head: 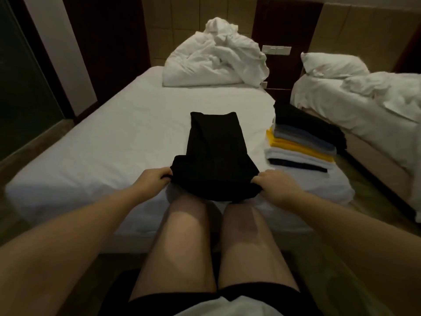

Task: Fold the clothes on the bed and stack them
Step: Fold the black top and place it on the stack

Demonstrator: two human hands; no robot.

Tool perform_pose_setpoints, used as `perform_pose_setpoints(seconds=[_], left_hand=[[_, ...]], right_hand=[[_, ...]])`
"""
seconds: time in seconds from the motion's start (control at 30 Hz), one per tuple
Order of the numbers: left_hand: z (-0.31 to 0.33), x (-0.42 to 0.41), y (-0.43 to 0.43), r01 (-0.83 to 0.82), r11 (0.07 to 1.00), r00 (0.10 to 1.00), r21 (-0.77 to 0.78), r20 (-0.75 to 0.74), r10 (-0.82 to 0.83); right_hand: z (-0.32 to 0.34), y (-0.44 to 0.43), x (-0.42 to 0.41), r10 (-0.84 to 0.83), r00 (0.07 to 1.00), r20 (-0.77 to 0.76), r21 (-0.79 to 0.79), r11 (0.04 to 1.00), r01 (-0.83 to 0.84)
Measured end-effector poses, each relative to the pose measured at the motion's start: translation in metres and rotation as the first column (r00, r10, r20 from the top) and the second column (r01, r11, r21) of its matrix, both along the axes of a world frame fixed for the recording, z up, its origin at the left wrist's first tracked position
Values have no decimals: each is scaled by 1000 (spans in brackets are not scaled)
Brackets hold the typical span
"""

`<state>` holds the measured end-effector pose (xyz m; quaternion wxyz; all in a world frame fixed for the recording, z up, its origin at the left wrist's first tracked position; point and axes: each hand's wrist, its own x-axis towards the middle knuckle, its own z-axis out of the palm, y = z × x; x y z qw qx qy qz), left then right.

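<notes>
Grip of left hand (157,179) and right hand (276,184) tight on black garment (214,151)

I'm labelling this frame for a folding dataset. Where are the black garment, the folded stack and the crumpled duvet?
black garment (214,142): head view, middle of its flat part.
folded stack (305,141): head view, a grey layer midway up.
duvet (216,58): head view, its crumpled middle.

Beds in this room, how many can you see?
2. One bed lies straight ahead, bearing the black garment and the stack; the other bed stands at right, across a gap. More may lie outside the view.
</notes>
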<state>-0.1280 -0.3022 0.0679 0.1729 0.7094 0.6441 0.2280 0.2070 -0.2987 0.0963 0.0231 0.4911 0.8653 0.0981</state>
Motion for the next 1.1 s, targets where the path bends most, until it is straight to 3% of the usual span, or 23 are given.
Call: perform_pose_setpoints(seconds=[0.13, 0.4, 0.67, 0.9, 1.1], left_hand=[[-1, -3, 2, 72, 997, 995, 32, -71, -70], [-35, -7, -14, 209, 977, 964, -35, -158, -212], [-40, -8, -28, 238, 971, 962, -15, -137, -238], [-45, -9, -48, 290, 957, 957, 14, -34, -289], [-54, -6, -60, 135, 990, 986, 45, 91, -138]], right_hand=[[5, -1, 8, 113, 988, 104, 47, 992, -119], [-12, -18, 15, 205, 936, 287, -138, 976, -171], [-27, -39, 27, 270, 939, 211, -91, 962, -257], [-27, -50, 31, 304, 929, 211, -217, 941, -259], [-30, -59, 35, 249, 958, 145, -248, 946, -209]])
